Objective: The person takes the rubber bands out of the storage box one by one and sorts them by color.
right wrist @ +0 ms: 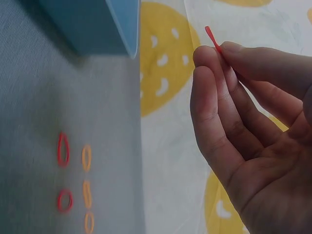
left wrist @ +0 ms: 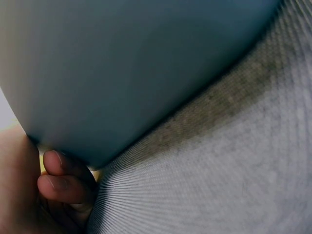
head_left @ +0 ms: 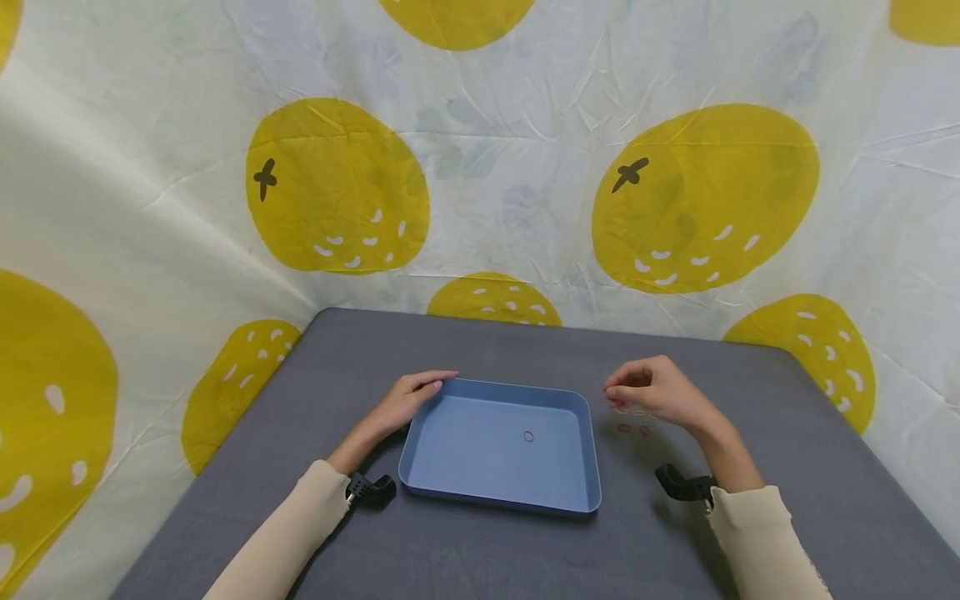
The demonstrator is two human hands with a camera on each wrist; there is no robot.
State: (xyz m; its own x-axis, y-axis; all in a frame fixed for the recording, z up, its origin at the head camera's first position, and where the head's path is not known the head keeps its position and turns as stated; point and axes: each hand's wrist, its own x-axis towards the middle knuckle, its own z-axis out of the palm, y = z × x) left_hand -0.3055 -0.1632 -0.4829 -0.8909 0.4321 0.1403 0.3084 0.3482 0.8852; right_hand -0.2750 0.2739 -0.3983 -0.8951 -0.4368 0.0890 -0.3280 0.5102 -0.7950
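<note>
My left hand [head_left: 405, 402] holds the blue tray [head_left: 480, 467] at its far left corner, the thumb at the rim and the fingers along the outer wall. In the left wrist view, curled fingertips [left wrist: 63, 189] show beside the tray's corner. One small red rubber band [head_left: 528, 436] lies inside the tray. Off the tray's right side, my right hand [head_left: 660, 390] is raised above the table and pinches another red rubber band [right wrist: 211, 38] between thumb and fingertips. Below it lie two red rubber bands [right wrist: 63, 150] and a row of orange rubber bands [right wrist: 86, 157].
Dark grey cloth covers the table [head_left: 495, 554]. A white curtain [head_left: 510, 200] printed with yellow fruit hangs behind and along the sides. Black wrist straps [head_left: 371, 492] sit at both cream sleeves [head_left: 281, 533].
</note>
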